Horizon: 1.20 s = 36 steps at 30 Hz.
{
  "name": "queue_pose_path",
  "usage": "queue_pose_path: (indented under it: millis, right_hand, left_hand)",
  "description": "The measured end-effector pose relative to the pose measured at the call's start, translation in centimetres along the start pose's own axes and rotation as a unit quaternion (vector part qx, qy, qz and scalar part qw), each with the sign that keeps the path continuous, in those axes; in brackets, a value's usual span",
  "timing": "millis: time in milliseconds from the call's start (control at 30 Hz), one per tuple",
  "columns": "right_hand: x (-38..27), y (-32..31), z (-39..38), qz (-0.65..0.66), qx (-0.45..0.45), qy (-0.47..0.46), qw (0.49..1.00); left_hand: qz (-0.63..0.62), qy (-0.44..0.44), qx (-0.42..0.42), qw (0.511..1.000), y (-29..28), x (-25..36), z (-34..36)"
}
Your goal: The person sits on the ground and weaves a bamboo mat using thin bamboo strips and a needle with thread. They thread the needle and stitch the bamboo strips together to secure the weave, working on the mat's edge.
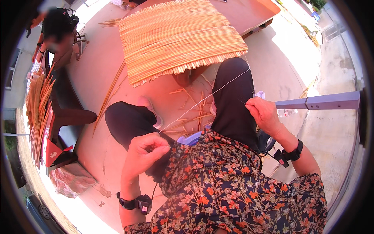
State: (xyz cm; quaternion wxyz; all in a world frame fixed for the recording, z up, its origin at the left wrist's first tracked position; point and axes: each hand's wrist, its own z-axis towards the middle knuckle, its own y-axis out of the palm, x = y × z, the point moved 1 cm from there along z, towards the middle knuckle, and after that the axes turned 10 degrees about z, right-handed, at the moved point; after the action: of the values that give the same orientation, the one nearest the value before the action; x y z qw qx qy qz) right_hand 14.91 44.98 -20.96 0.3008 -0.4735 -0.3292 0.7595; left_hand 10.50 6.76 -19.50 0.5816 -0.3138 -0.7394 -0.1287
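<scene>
A mat of straw-coloured reed stalks [181, 35], laid side by side, lies in front of my knees. From its near right corner a white string [202, 101] comes off and runs slantwise across my right knee to my left hand [147, 152]. That hand is closed, the string pinched between thumb and fingers. My right hand [265, 114] is closed too, in a pinch beside my right thigh, apart from the mat. A short thin line shows at its fingertips, but what it holds is too small to make out.
Cut stalks [200, 113] litter the floor under my legs. A bundle of long stalks [39, 105] lies on a dark red wooden bench [64, 117] at left. A grey metal bar [315, 102] stands at right. Another person [58, 31] is at the far left.
</scene>
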Motion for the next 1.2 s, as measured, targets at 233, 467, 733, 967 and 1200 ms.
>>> queue_pose_path:
  millis: [233, 467, 733, 967, 1200]
  right_hand:
    - [-1.1, -0.4, -2.5, -0.007, -0.037, 0.099, 0.994]
    - [-5.9, -2.7, -0.2, -0.051, -0.054, 0.100, 0.992]
    - [-8.8, 2.8, 6.7, 0.431, -0.104, 0.159, 0.882]
    - [-7.3, 3.8, 6.8, 0.520, -0.159, 0.236, 0.806]
    - [-5.3, 6.1, 4.6, 0.551, -0.141, 0.338, 0.750]
  left_hand:
    - [0.004, 0.006, -0.002, 1.000, 1.6, 0.0, 3.4]
    - [0.105, 0.071, 0.042, 0.991, 2.0, 1.4, 4.7]
    - [0.167, 0.201, 0.095, 0.961, 5.5, 5.2, 7.7]
    - [0.215, 0.115, 0.108, 0.964, 2.6, 4.2, 6.9]
    - [0.330, 0.013, 0.394, 0.858, -9.3, -3.9, 11.8]
